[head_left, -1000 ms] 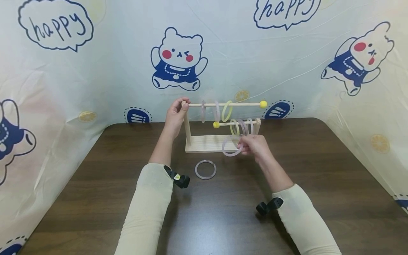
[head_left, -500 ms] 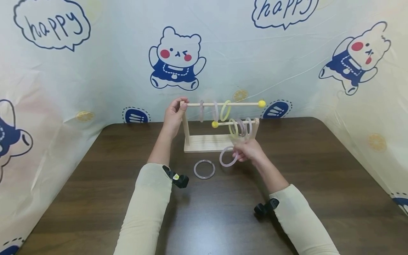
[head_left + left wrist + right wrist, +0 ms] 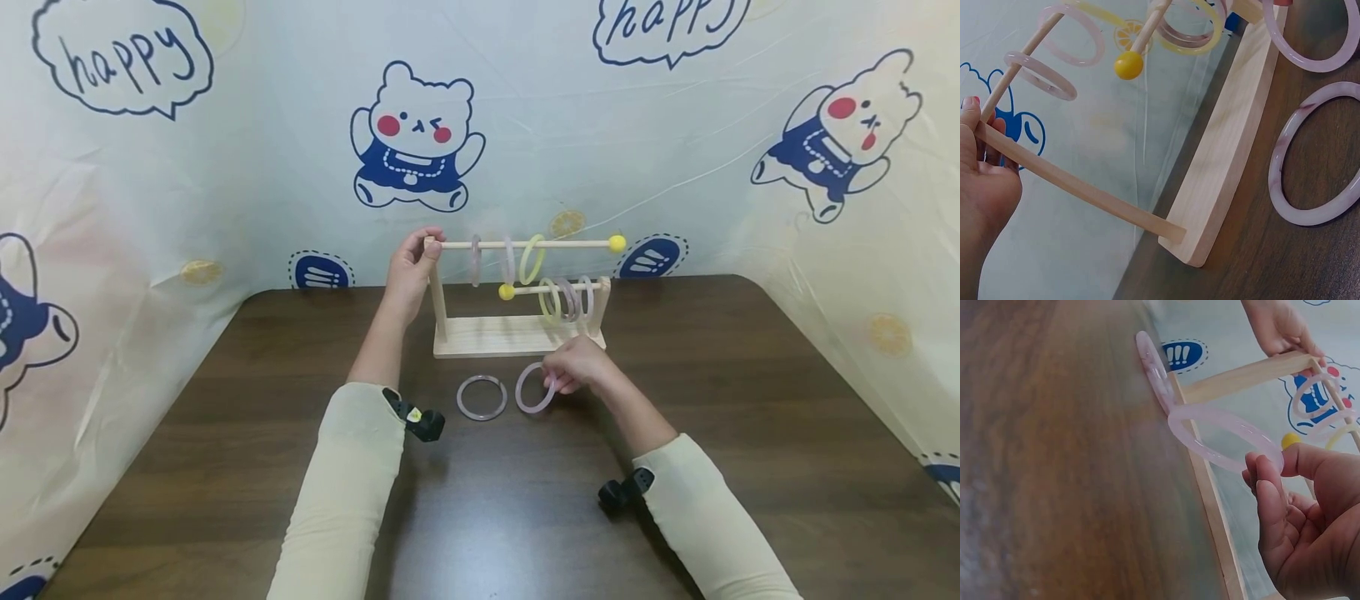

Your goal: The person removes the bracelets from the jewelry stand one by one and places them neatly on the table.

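Note:
My left hand (image 3: pixel 408 271) grips the top of the left post of a wooden bangle stand (image 3: pixel 487 337). Between the thumb and fingers of my right hand (image 3: pixel 581 365) is a pale pink bangle (image 3: pixel 519 390), pinched at its right side and tilted close over the table. Just left of it a purplish bangle (image 3: pixel 482 398) lies flat; the left wrist view shows darker streaks on this marbled bangle (image 3: pixel 1279 156). On the stand's upper rod hang two pale bangles and a yellow-green bangle (image 3: pixel 532 260). The shorter lower rod carries another yellow-green bangle (image 3: pixel 550 302) and several pale ones.
Yellow balls cap the upper rod (image 3: pixel 617 243) and the lower rod (image 3: pixel 507 292). The stand is on a dark wooden table (image 3: pixel 480 517), near its back edge. Behind rises a pale sheet (image 3: pixel 300 167) printed with bears.
My right hand has drawn the pink bangle down and toward me, from in front of the stand's base to beside the bangle on the table. My left hand keeps its hold on the post.

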The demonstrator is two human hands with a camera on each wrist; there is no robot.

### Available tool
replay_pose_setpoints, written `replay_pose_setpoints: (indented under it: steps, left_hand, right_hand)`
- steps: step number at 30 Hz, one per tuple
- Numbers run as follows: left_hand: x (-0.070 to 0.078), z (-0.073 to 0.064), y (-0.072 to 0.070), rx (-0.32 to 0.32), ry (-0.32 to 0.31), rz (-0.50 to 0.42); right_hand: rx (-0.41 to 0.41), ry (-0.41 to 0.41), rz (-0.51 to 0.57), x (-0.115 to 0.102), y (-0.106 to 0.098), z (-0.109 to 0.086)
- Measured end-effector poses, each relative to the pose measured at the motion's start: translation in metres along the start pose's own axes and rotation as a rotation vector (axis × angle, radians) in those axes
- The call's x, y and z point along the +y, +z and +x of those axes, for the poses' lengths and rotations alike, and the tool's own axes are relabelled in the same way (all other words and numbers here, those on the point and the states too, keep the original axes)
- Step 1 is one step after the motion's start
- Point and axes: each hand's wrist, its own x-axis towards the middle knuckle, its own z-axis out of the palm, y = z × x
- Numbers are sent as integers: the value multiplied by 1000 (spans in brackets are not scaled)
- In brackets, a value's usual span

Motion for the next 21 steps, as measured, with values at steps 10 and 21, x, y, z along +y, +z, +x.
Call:
replay_pose_setpoints:
  steps: [10,21]
  left_hand:
    - [1,-1,0,6,-3,11]
    - [0,-1,-1,-1,-8,12]
  right_hand:
    - [-14,-3,-18,1,1,-3]
    - [61,-75,-364,5,-5,-4]
